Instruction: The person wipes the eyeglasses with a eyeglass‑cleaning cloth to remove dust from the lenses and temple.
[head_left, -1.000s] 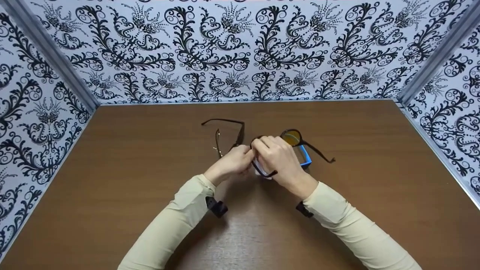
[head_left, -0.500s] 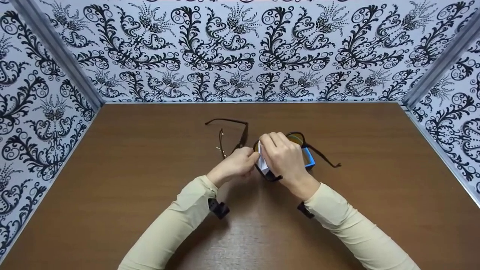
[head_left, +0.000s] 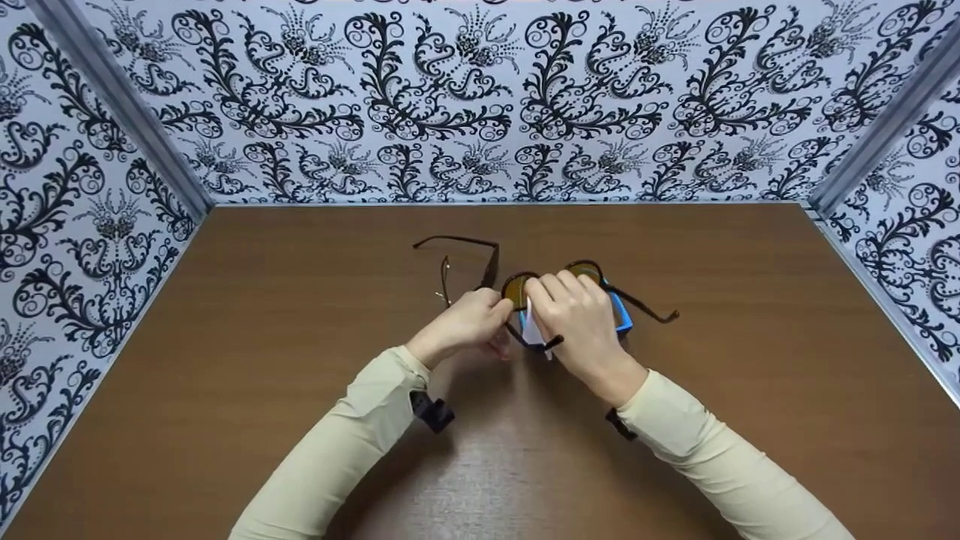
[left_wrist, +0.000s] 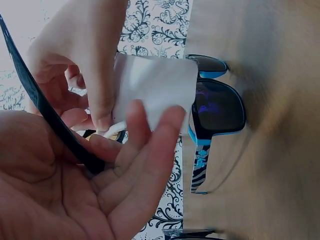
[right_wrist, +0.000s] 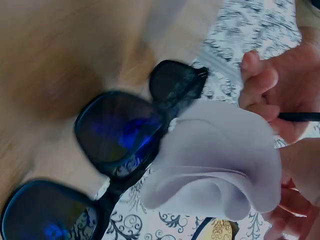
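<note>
My left hand [head_left: 469, 322] grips a pair of dark round sunglasses [head_left: 517, 289] with amber lenses beside one hinge, raised above the table with both temples unfolded. In the left wrist view, a dark temple [left_wrist: 50, 112] crosses that hand. My right hand [head_left: 581, 315] pinches a white cloth [right_wrist: 215, 150] against the sunglasses, covering their middle and part of a lens. The cloth hangs in loose folds in the right wrist view. Just beyond the hands stand blue-trimmed sunglasses [left_wrist: 220, 107] with dark lenses, mostly hidden by my right hand in the head view.
Another dark pair of glasses [head_left: 491, 268] rests on the brown table [head_left: 300, 337], left of the held pair, partly behind my left hand. Patterned walls [head_left: 480, 97] enclose the back and sides of the table.
My right hand and the cloth have shifted slightly right along the held sunglasses, uncovering more of the left lens. The left hand keeps its grip with little movement.
</note>
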